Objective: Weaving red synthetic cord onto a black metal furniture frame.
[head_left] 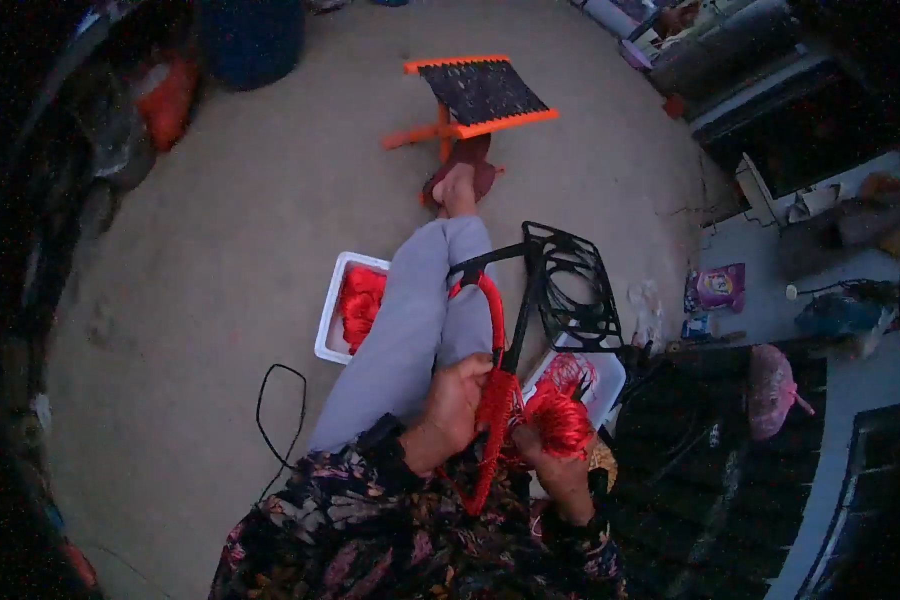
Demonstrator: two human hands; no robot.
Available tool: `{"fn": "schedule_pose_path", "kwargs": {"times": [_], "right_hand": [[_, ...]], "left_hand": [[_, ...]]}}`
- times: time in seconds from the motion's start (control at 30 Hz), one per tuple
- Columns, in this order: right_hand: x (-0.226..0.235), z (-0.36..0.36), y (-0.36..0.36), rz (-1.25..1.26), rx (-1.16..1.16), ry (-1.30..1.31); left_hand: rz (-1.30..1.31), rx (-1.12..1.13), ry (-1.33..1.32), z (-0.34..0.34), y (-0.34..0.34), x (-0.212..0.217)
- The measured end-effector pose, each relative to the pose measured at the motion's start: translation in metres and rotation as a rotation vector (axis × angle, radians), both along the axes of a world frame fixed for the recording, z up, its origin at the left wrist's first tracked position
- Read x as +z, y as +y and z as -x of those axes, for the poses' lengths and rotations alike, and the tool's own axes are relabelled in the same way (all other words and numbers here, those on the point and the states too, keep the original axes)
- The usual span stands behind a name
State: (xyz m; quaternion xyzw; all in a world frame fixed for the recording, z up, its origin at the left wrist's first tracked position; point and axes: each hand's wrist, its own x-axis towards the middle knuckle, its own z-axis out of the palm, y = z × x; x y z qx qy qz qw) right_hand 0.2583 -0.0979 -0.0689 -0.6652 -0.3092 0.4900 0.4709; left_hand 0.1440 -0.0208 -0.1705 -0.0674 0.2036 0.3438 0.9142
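Note:
Over my lap lies a curved bar partly wrapped in red cord (497, 415), and my left hand (455, 402) is closed around it. A black frame (578, 300) with rounded loops inside extends from there to the far right; I cannot tell exactly how it joins the wrapped part. My right hand (558, 468) grips a bundle of shiny red cord (560, 422) close beside the wrapped part. Its fingertips are partly hidden by the strands. Under the bundle stands a white tray (606, 385) with more red and pinkish strands.
A white basin (326, 325) with red cord (362, 300) sits left of my legs. My feet rest by an orange folding stool (485, 95) ahead. A thin black cable (260, 405) loops on the floor. At right are a purple packet (720, 288) and a pink umbrella-like thing (775, 392).

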Motion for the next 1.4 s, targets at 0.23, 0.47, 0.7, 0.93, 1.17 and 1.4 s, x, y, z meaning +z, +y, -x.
{"fn": "schedule_pose_path", "kwargs": {"times": [0.23, 0.47, 0.7, 0.93, 1.17, 1.4], "right_hand": [[0.016, -0.045, 0.024, 0.008, 0.124, -0.379], [0.032, -0.074, 0.031, -0.145, 0.268, -0.571], [0.041, -0.095, 0.053, -0.373, 0.236, -0.848], [0.064, -0.06, 0.102, -0.816, 0.669, -1.514], [0.069, -0.028, 0.125, -1.034, 0.612, -1.642], [0.067, -0.038, 0.14, -1.092, 0.384, -1.417]], "left_hand": [[-0.401, 0.125, 0.6, 0.016, 0.012, 0.025], [-1.483, 0.27, 1.046, 0.025, 0.03, 0.069], [-1.197, 0.336, 0.967, 0.02, 0.03, 0.084], [-1.944, 0.366, 1.328, 0.031, 0.058, 0.154], [-1.881, -0.165, 1.476, 0.036, 0.054, 0.176], [-1.074, -0.298, 0.775, 0.061, 0.063, 0.189]]}}
